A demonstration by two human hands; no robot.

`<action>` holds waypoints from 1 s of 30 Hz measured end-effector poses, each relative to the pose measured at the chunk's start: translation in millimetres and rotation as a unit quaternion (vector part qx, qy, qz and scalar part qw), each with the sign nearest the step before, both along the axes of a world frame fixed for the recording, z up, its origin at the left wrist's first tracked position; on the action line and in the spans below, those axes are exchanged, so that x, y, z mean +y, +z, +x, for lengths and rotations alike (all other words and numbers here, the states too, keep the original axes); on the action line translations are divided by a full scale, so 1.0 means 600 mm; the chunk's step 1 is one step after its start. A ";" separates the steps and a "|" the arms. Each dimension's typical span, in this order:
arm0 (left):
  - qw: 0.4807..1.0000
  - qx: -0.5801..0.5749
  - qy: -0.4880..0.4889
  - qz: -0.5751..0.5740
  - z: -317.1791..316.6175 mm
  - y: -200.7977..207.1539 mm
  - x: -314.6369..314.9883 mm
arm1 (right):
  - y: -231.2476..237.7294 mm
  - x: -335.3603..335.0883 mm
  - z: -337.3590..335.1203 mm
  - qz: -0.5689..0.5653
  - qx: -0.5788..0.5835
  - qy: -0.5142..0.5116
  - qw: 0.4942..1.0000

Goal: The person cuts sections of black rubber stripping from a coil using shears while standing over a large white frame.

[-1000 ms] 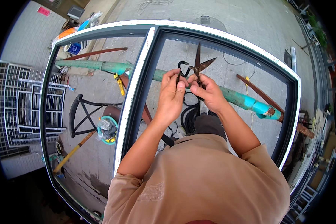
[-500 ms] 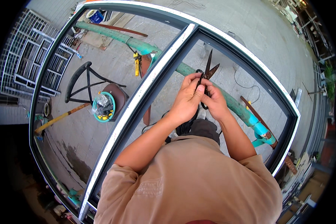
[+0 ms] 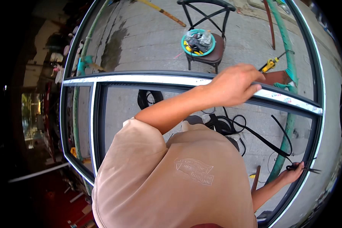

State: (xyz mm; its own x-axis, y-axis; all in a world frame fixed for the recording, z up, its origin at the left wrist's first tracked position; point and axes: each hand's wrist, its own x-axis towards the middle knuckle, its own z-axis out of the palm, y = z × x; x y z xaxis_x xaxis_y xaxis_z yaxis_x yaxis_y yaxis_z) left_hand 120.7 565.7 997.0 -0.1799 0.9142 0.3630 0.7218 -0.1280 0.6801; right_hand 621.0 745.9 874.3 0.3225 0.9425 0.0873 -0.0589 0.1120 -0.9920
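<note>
My left hand [image 3: 235, 86] is over the white-and-grey middle bar [image 3: 155, 79] of a large metal window frame. Its thumb and fingers are apart, and nothing shows between them. Whether it bears on the bar I cannot tell. Far out at the right, my right hand [image 3: 292, 174] is closed on a pair of dark scissors [image 3: 312, 170], blades pointing outward across the frame's right side bar [image 3: 316, 131]. A black rubber strip [image 3: 260, 137] runs from a tangle near my feet toward that hand and loops back. Whether the hand also holds the strip is unclear.
Beyond the middle bar, a teal basin [image 3: 212, 47] of bags and yellow things sits on a brown chair [image 3: 216, 56]. A yellow tool [image 3: 269, 65] hangs by green piping [image 3: 287, 41]. A black coil [image 3: 150, 99] lies on the floor.
I have turned left relative to the frame. My hands, together at the scissors before, are now apart: the left over the middle bar, the right with the scissors at the right side bar.
</note>
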 end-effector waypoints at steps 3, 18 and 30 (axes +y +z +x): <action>0.981 0.083 0.113 -0.130 -0.099 -0.023 -0.074 | -0.039 0.028 0.004 -0.052 -0.012 -0.057 0.997; 0.932 -0.015 0.087 -0.352 -0.191 -0.046 -0.179 | -0.074 0.077 0.024 -0.041 -0.294 -0.108 0.949; 0.891 -0.147 -0.070 -0.424 -0.258 -0.052 -0.143 | -0.075 0.077 0.027 -0.044 -0.293 -0.109 0.949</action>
